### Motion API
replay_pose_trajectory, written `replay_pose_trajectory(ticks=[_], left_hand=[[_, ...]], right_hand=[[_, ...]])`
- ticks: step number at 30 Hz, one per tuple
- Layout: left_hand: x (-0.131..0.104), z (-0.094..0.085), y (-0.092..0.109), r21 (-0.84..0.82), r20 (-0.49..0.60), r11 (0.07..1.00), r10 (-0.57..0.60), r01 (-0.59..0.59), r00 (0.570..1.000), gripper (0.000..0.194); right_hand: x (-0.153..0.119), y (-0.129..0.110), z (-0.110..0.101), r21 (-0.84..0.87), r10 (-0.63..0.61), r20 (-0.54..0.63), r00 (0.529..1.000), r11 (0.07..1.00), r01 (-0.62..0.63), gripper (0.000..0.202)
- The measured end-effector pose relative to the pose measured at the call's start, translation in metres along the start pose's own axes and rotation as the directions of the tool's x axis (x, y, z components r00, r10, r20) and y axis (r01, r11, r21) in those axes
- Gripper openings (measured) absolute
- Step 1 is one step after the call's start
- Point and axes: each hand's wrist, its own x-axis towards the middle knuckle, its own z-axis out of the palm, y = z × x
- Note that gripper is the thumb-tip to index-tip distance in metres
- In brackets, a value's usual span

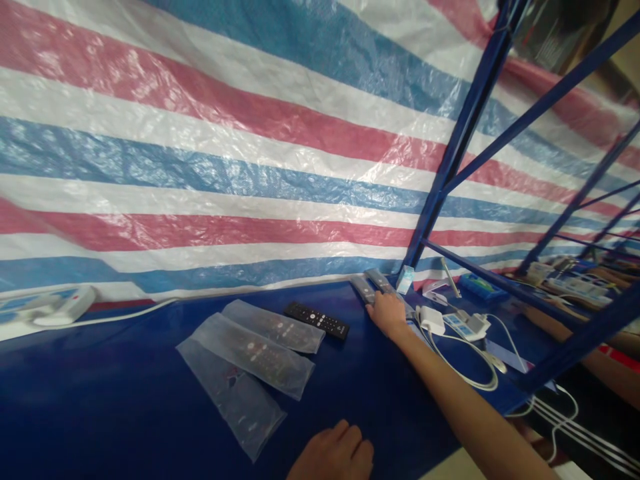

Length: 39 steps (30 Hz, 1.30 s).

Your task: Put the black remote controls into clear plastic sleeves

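My right hand (389, 315) reaches far forward, its fingers closed around one of two bagged remote controls (362, 288) by the blue post. The fingertips are partly hidden. Near the bottom edge, my left hand (334, 452) rests with its fingers curled and nothing visible in them. Between the hands and to the left lies a bare black remote control (317, 319). Beside it are remote controls in frosted plastic sleeves, one farther back (280, 327) and one nearer (260, 353). A flat frosted sleeve (240, 407) with a small printed mark lies partly under the nearer one.
A blue metal post (453, 140) and rails rise at the right. Beyond my right hand are a small box (405, 279), a white adapter (431, 320), a power strip (465, 327) and loose cables. Another power strip (65, 307) sits far left. Another person's arm (555, 320) shows at right.
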Motion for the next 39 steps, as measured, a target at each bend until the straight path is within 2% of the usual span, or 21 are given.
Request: replay_pose_trajectory(ticks=[4,8,11,14,15,17,20,22,25,28,30,34,39], left_hand=[[0.0,0.003,0.003,0.052,0.011,0.999,0.01,-0.011,1.0,0.015],[0.001,-0.002,0.002,0.09,0.098,0.996,0.012,-0.02,0.995,0.016],[0.011,-0.022,-0.005,0.091,0.08,0.995,-0.05,0.042,0.996,0.008],[0.031,-0.052,-0.017,0.131,0.037,0.971,-0.204,0.198,0.978,0.012],[0.039,-0.06,-0.022,0.177,0.028,0.947,-0.277,0.268,0.96,0.016],[0.055,-0.073,-0.033,0.277,0.054,0.872,-0.433,0.404,0.9,0.02],[0.072,-0.077,-0.05,0.392,0.177,0.759,-0.616,0.519,0.767,0.02],[0.079,-0.075,-0.059,0.434,0.245,0.723,-0.668,0.537,0.702,0.021],[0.081,-0.072,-0.065,0.454,0.324,0.734,-0.664,0.505,0.674,0.022],[0.079,-0.071,-0.064,0.429,0.386,0.784,-0.608,0.448,0.694,0.025],[0.077,-0.07,-0.06,0.384,0.408,0.834,-0.539,0.397,0.737,0.026],[0.068,-0.065,-0.049,0.254,0.433,0.941,-0.316,0.223,0.844,0.023],[0.055,-0.055,-0.03,0.184,0.396,0.98,-0.006,-0.072,0.918,0.02]], right_hand=[[0.026,0.004,0.0,0.002,-0.006,-0.011,1.0,1.0,0.006,0.03],[0.022,-0.002,-0.004,0.018,-0.064,-0.058,0.996,0.998,0.065,0.032],[0.002,-0.011,-0.012,0.113,-0.232,-0.074,0.97,0.964,0.239,0.037],[-0.02,-0.02,-0.021,0.304,-0.471,-0.023,0.882,0.837,0.455,0.044],[-0.026,-0.023,-0.023,0.33,-0.518,0.003,0.856,0.808,0.488,0.047],[-0.034,-0.029,-0.025,0.304,-0.546,0.048,0.837,0.806,0.508,0.047],[-0.037,-0.039,-0.023,0.225,-0.511,0.078,0.856,0.846,0.484,0.038],[-0.037,-0.043,-0.021,0.203,-0.483,0.087,0.872,0.865,0.459,0.034],[-0.04,-0.044,-0.018,0.198,-0.468,0.091,0.879,0.873,0.445,0.033],[-0.046,-0.037,-0.018,0.176,-0.43,0.11,0.896,0.896,0.409,0.033],[-0.052,-0.03,-0.019,0.165,-0.386,0.13,0.913,0.917,0.364,0.032],[-0.069,-0.005,-0.022,0.21,-0.319,0.137,0.938,0.935,0.287,0.03],[-0.095,0.038,-0.028,0.277,-0.196,0.092,0.976,0.947,0.164,0.032]])
